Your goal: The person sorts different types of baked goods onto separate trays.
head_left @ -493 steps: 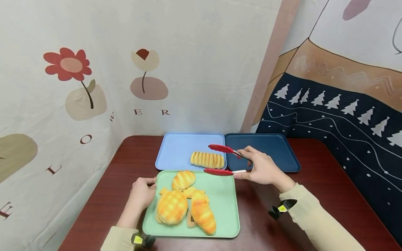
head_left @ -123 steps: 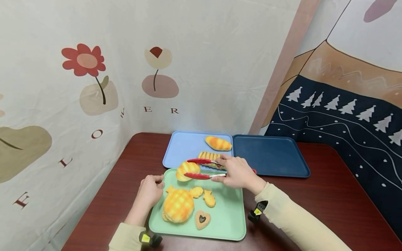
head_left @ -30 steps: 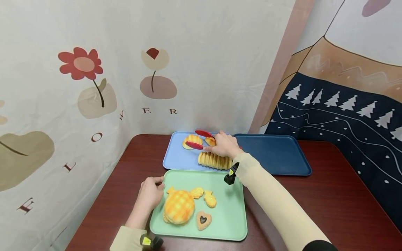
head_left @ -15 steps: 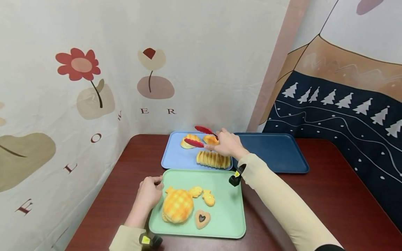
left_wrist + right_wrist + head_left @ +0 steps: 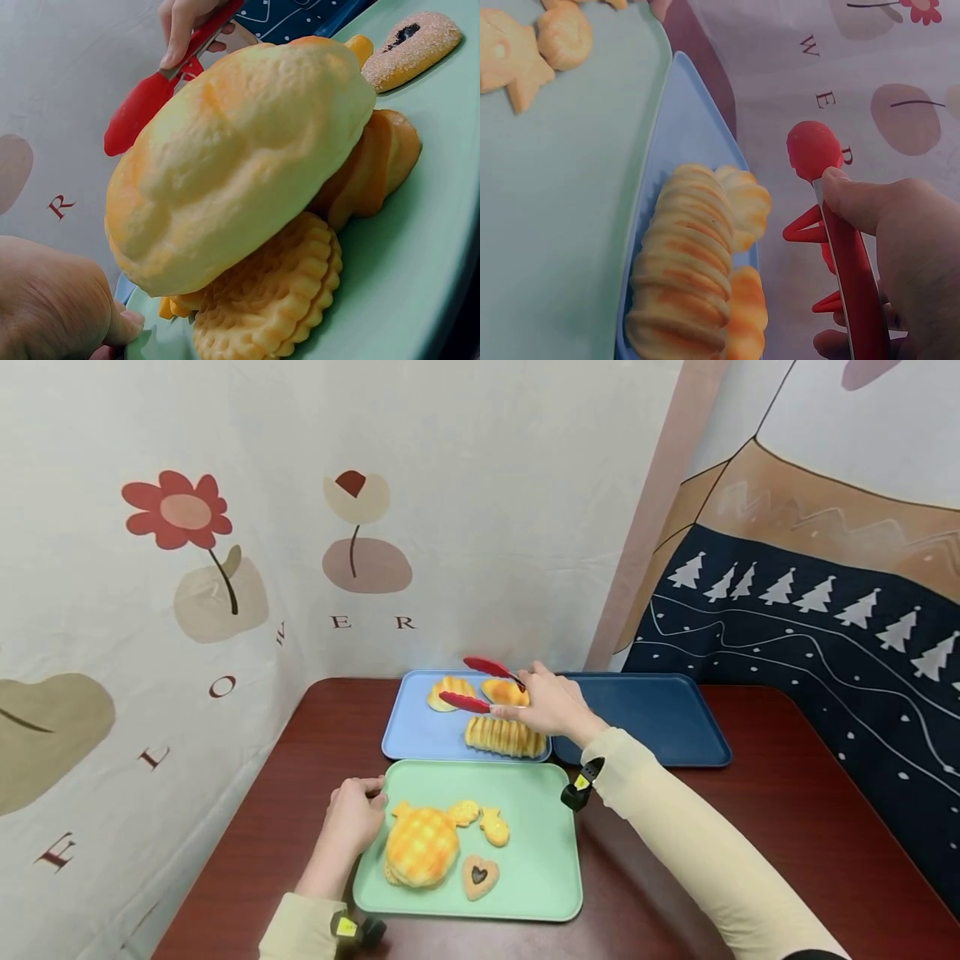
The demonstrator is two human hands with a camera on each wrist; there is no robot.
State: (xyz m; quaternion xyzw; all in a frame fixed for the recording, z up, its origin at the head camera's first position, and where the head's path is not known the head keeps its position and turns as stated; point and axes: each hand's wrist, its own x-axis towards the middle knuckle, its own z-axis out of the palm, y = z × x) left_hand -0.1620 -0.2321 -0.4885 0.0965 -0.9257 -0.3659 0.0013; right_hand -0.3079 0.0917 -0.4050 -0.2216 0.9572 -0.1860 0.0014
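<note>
My left hand pinches the left rim of a green tray. On that tray are a round checked bun, two fish-shaped crackers and a heart-shaped cookie. The left wrist view shows a scalloped biscuit partly under the bun. My right hand holds red-tipped tongs, spread with nothing between their tips, above the light blue tray. Beneath them lie a shell-shaped bun, an elongated roll and a ridged loaf.
A navy tray stands right of the light blue one, partly behind my right forearm. Both sit at the back of the brown table, against a hanging printed cloth.
Earlier, the elongated roll and then the shell-shaped bun went from the green tray to the light blue tray. In the last second the tongs rose slightly off the bun. The left hand stayed put.
</note>
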